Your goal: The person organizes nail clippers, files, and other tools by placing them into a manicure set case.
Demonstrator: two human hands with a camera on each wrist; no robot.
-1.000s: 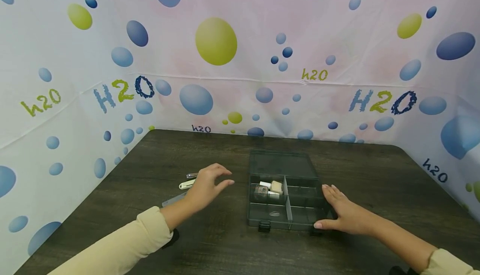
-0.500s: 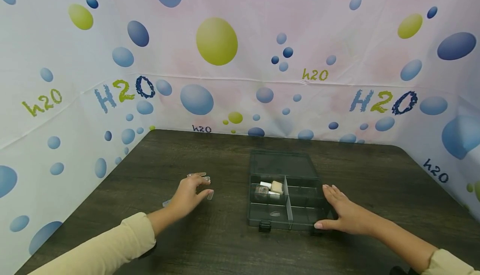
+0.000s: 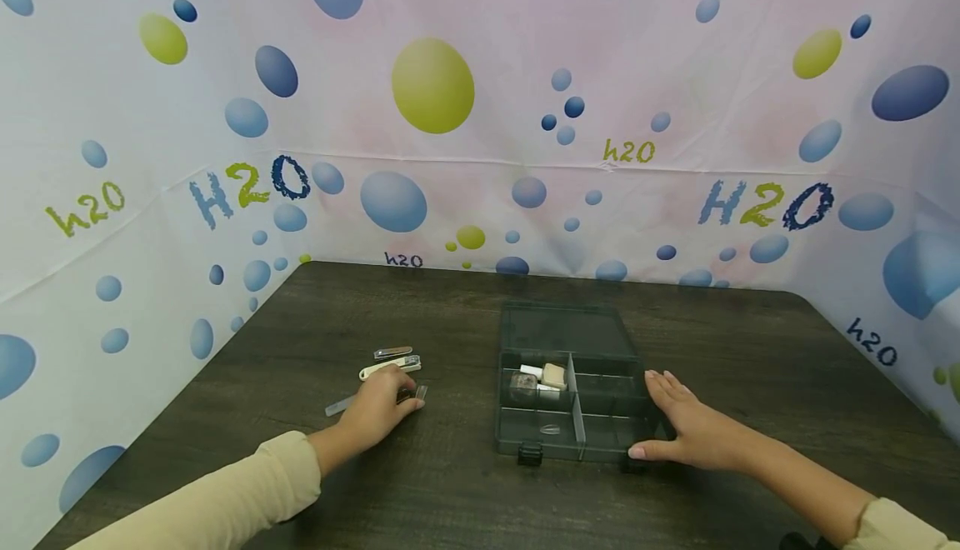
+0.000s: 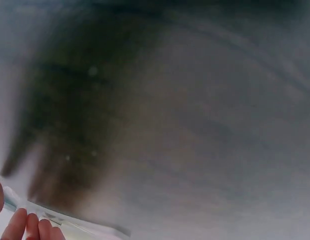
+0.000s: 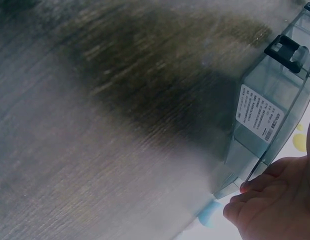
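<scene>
My left hand [image 3: 378,407] is low over the table, its fingers and thumb curled round a long flat greyish strip [image 3: 341,405], which looks like a nail file with a clear end [image 3: 422,393]. Its middle is hidden under the hand. Just beyond lie a cream nail clipper [image 3: 375,367] and a smaller metal nail clipper [image 3: 393,352]. With fairly straight fingers, my right hand [image 3: 693,429] rests against the right side of the clear grey divided case [image 3: 611,429]. The right wrist view shows those fingers [image 5: 270,182] along the case's side.
In the case's back left compartment sit a cream block [image 3: 554,376], a white piece [image 3: 531,371] and a small clear jar [image 3: 522,385]. A small clear oval piece [image 3: 551,429] lies in the front left one. The lid [image 3: 562,329] lies back, beyond the case.
My left hand has come left and down from beside the case, passed over the clippers, and lowered onto the strip. My right hand and the case have stayed in place.
</scene>
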